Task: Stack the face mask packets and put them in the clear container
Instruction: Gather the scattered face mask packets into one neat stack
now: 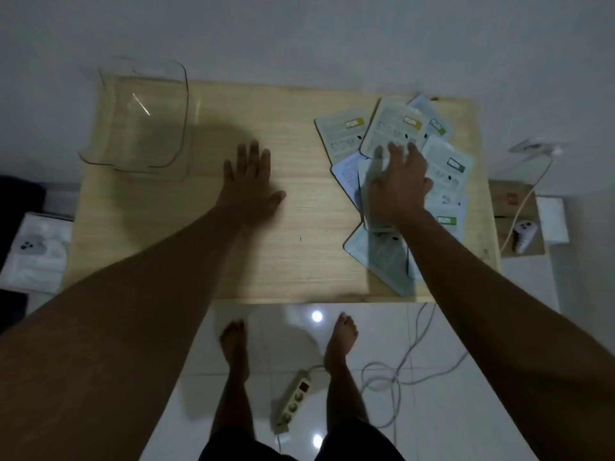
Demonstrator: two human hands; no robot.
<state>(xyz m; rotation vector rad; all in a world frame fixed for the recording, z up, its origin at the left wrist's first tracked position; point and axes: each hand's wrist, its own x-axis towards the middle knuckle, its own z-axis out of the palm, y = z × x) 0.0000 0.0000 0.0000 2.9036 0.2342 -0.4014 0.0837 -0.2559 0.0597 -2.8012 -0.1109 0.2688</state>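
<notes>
Several pale face mask packets with green labels lie scattered and overlapping on the right side of the wooden table. My right hand is spread flat over the middle of the pile, fingers apart, blurred by motion; whether it grips a packet is unclear. My left hand rests flat on the bare table centre, fingers apart, holding nothing. The clear container stands empty at the table's far left corner, well away from both hands.
A white wall runs behind the table. On the tiled floor lie a power strip and white cables. A low stand with a white controller is at the right; a white box sits at the left.
</notes>
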